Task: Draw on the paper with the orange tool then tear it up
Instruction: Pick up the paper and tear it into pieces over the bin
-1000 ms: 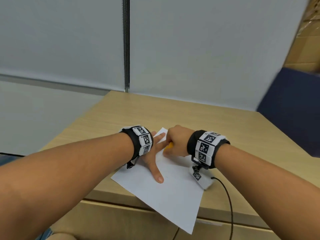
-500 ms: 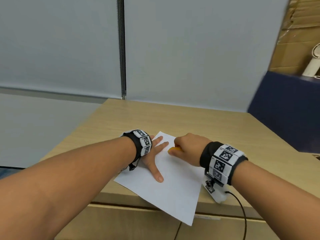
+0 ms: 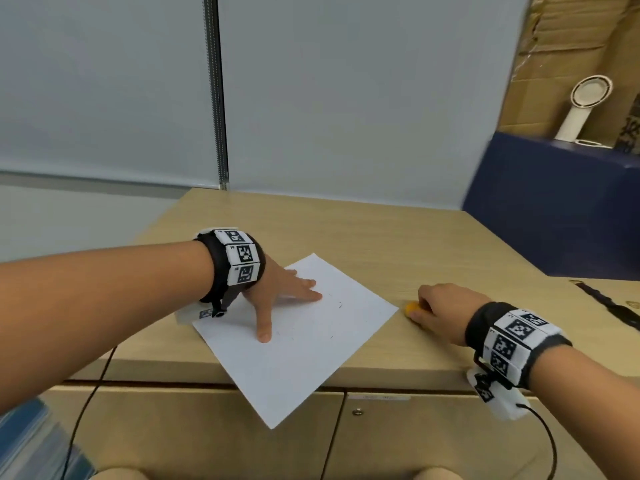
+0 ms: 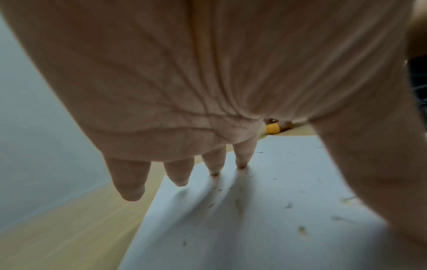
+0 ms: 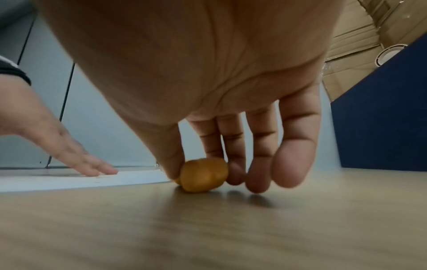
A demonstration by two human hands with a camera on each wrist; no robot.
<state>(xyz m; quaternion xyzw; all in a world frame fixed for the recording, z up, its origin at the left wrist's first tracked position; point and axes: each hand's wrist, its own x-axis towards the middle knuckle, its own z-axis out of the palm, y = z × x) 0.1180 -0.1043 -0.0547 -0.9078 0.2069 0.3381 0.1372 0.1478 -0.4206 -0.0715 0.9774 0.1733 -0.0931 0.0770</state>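
A white sheet of paper (image 3: 304,334) lies skewed on the wooden table (image 3: 363,237), its near corner hanging over the front edge; faint marks show on it (image 4: 289,205). My left hand (image 3: 280,299) lies flat on the paper's left part, fingers straight and spread (image 4: 180,175). To the right of the sheet, my right hand (image 3: 436,308) pinches a small rounded orange tool (image 5: 203,175) between thumb and fingers, with the tool touching the bare tabletop. The orange tool (image 3: 412,309) peeks out at the fingertips in the head view, and shows far off in the left wrist view (image 4: 273,128).
A dark strap (image 3: 609,303) lies on the table at the far right. A blue partition (image 3: 554,209) with a white fan (image 3: 585,109) on top stands right of the table. Grey wall panels rise behind. Cabinet doors (image 3: 398,441) sit below the front edge.
My right hand has carried the orange tool off the paper to the right and lowered it onto the bare table. The left hand stays flat on the sheet.
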